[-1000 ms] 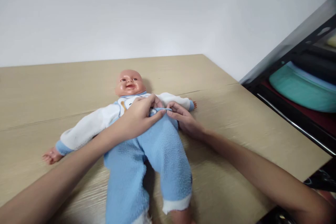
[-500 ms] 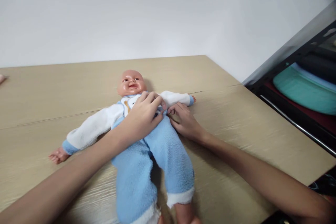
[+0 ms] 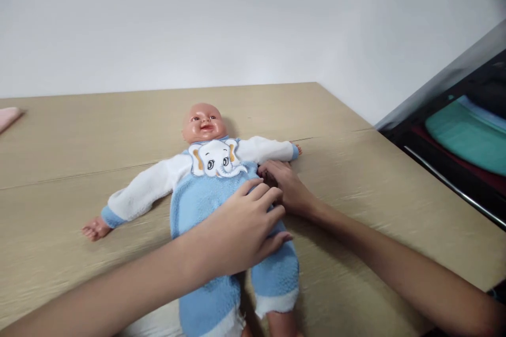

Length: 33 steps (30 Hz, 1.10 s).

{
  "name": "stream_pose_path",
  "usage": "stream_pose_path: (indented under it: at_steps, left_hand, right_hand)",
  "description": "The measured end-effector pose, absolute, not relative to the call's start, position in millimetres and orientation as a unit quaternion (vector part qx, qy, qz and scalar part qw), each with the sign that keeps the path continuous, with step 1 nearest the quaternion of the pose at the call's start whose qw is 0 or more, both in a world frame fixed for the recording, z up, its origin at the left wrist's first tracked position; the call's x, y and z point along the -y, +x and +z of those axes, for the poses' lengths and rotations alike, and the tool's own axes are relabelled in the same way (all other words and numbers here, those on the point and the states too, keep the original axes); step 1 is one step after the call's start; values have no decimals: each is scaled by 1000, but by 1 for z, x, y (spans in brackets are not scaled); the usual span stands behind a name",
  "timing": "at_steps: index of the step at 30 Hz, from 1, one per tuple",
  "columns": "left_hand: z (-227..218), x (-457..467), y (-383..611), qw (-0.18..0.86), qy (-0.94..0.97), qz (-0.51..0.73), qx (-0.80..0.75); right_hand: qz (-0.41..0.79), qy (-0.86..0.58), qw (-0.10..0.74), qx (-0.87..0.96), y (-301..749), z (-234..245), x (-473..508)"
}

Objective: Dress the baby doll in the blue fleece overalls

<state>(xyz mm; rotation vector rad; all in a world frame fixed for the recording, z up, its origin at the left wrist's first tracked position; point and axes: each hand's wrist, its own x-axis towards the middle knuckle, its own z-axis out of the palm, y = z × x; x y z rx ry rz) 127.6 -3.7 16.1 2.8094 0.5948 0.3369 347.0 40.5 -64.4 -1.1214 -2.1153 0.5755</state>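
A baby doll (image 3: 204,122) lies on its back, arms spread, dressed in a blue and white fleece romper (image 3: 197,202) with an elephant's face (image 3: 216,159) on the chest. My left hand (image 3: 253,221) is over the doll's hip and upper leg, fingers apart and slightly bent, gripping nothing. At the doll's side, just below its outstretched arm on the right, my right hand (image 3: 286,184) has its fingers curled at the romper's edge. Some of those fingertips are hidden behind my left hand. The doll's feet are cut off by the bottom of the view.
The doll lies on a wooden table (image 3: 348,179) with a seam across it. A pink item (image 3: 8,117) lies at the far left edge. White wall (image 3: 237,21) stands behind. Beyond the table's right edge is a dark rack (image 3: 419,142) with a green item (image 3: 470,131).
My left hand has moved from the doll's chest down and right to its hip, uncovering the elephant's face. My right hand stays at the doll's side. The view has shifted slightly left.
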Motion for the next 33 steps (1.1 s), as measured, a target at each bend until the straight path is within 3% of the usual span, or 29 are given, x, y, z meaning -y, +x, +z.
stream_pose_path:
  at_steps: [14, 19, 23, 29, 33]
  left_hand:
    - [-2, -3, 130, 40, 976, 120, -179]
    - [7, -5, 127, 115, 972, 87, -185]
    - [27, -22, 137, 196, 948, 129, -214]
    - [31, -84, 181, 40, 946, 106, -305]
    - [16, -111, 196, 31, 932, 27, -361]
  right_hand:
    - [301, -506, 502, 633, 340, -64, -43]
    - [288, -500, 565, 591, 342, -63, -44]
    - [287, -500, 640, 509, 349, -67, -49]
    - [325, -518, 648, 454, 360, -76, -60]
    - [322, -520, 647, 455, 363, -79, -62]
